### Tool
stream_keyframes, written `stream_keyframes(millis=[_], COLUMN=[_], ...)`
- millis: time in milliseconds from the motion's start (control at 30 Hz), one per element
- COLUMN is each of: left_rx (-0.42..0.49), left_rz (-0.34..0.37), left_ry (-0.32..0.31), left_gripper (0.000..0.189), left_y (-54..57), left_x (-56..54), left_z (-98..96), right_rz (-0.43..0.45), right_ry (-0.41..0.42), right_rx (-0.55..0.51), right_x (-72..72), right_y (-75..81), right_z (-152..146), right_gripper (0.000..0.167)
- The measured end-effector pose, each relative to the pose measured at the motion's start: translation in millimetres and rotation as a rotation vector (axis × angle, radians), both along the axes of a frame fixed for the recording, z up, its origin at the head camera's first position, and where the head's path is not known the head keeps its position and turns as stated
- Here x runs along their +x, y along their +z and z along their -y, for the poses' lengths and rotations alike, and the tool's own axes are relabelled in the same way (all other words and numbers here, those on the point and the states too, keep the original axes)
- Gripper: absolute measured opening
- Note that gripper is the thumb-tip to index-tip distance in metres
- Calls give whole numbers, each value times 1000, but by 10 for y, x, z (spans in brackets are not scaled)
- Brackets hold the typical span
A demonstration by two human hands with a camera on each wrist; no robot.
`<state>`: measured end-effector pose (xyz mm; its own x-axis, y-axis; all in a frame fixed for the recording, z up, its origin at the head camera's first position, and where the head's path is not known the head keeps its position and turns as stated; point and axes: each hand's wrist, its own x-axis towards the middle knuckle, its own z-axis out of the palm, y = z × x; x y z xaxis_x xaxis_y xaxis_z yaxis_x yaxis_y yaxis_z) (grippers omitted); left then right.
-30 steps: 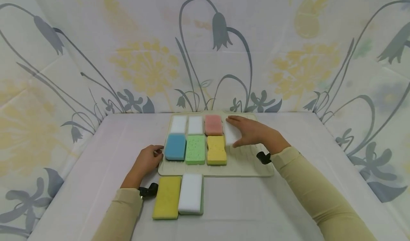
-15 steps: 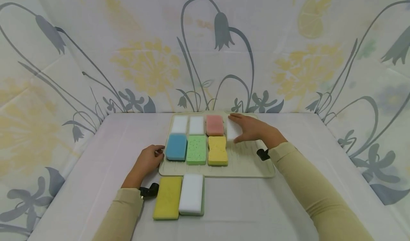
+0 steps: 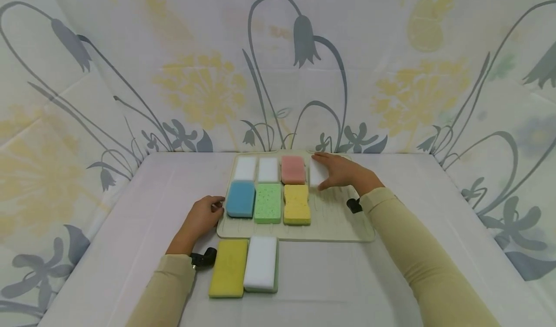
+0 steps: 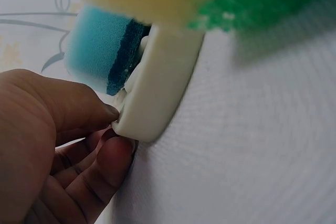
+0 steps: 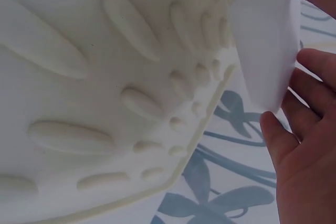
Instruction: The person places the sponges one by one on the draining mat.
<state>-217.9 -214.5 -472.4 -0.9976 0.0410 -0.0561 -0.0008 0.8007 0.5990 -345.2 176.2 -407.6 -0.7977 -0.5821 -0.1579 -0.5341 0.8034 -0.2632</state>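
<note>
My right hand (image 3: 345, 171) holds a white sponge (image 3: 318, 172) between thumb and fingers at the tray's back right, beside a pink sponge (image 3: 293, 169). In the right wrist view the white sponge (image 5: 265, 40) stands out from the tray's ribbed surface (image 5: 105, 98), fingers along its side. With thumb above and fingers beneath, my left hand (image 3: 201, 216) pinches the left edge of the cream tray (image 3: 339, 216). A blue sponge (image 3: 241, 199) with a dark scouring layer lies close to that thumb, as the left wrist view shows.
On the tray two white sponges (image 3: 268, 170) lie behind the blue one; a speckled green sponge (image 3: 267, 203) and a waisted yellow sponge (image 3: 297, 205) complete its front row. Before the tray, a long yellow sponge (image 3: 229, 268) and a white sponge with green underside (image 3: 261, 263) lie side by side.
My right hand has slid the white sponge a little toward the back of the tray, level with the pink one. The left hand stays at the tray's edge.
</note>
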Motion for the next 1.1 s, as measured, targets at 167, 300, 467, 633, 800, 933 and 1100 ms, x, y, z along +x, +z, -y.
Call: stream_keyframes(millis=[167,300,467,633,800,933,1100], left_rx=[-5,-13,-8,-6,-13,-21,-23], left_rz=[-8,-14,-17,-20,-19,-17,-18], left_ry=[-1,-5,-5,-10,-3,2,1], left_gripper=[40,40,40,40,39,39,39], left_y=[-12,-22,-31,-35,-27,-23,-18], left_x=[-5,-14,-25,-24,-33,-34,-27], left_z=[2,9,21,27,18,16,17], right_rz=[21,27,45,64,59,48,41], right_ry=[-14,-17,-32,-36,-28,-16,-12], right_rx=[3,1,-9,-6,11,18,13], right_x=[-42,-84,-151,-199,-211,-206,-201], right_y=[-35,-76,-145,-194,-200,-196,-203], right_z=[20,34,53,68,61,57,58], right_gripper=[98,98,100,97,92,89,87])
